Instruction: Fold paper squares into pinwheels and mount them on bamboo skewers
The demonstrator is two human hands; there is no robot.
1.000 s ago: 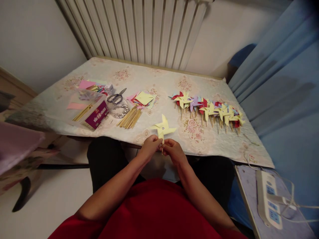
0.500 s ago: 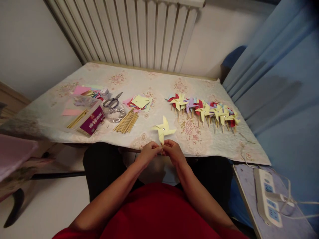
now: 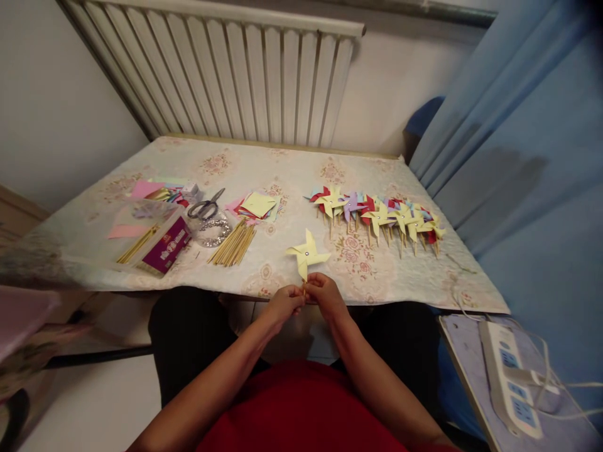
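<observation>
A yellow paper pinwheel [image 3: 306,254] on a thin wooden stick stands upright just above the table's near edge. My left hand [image 3: 283,304] and my right hand [image 3: 323,294] meet below it, both with fingers pinched on the stick. The stick is mostly hidden between my fingers. A row of several finished pinwheels [image 3: 374,213] in yellow, red and purple lies on the table to the right of my hands.
The table [image 3: 282,169] has a floral cloth. On its left lie a bundle of wooden sticks [image 3: 233,242], a stack of coloured paper squares [image 3: 257,205], scissors [image 3: 206,206], a purple box [image 3: 164,242]. A power strip [image 3: 509,376] lies lower right. A radiator [image 3: 226,69] stands behind.
The view has tilted up, so the table and my hands sit lower in the picture. My hands stay pinched on the pinwheel's stick in the same pose.
</observation>
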